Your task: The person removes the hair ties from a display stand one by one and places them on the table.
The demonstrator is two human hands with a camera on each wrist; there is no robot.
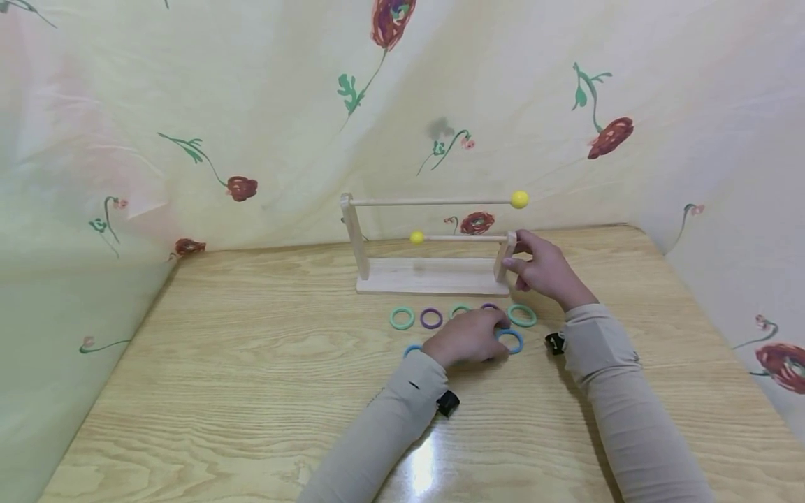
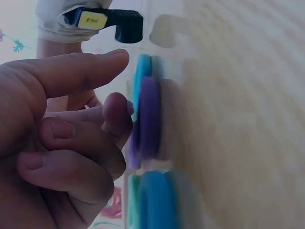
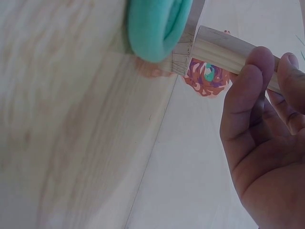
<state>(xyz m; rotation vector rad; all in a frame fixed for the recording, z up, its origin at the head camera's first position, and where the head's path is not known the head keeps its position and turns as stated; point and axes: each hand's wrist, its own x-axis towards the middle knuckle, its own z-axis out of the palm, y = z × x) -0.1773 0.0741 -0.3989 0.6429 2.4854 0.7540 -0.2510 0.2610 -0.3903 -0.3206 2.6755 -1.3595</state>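
A wooden rack [image 1: 428,276] with two rods tipped by yellow balls stands at the back of the table. My right hand [image 1: 544,269] grips its short right post [image 1: 506,255]; in the right wrist view the thumb and a finger [image 3: 243,95] pinch that post [image 3: 224,50], with a green ring [image 3: 157,26] lying near it. My left hand [image 1: 472,337] lies over the rings in front of the rack. In the left wrist view its curled fingers [image 2: 119,112] pinch the edge of a purple ring [image 2: 148,119], which lies between two blue rings [image 2: 143,71] [image 2: 157,200].
Several foam rings lie in front of the rack: green [image 1: 401,318], purple [image 1: 431,318], green [image 1: 522,315], blue [image 1: 511,341]. Flowered cloth walls [image 1: 189,140] close in the table [image 1: 251,391] at the back and on both sides. Black camera clips [image 1: 448,403] sit on both wrists.
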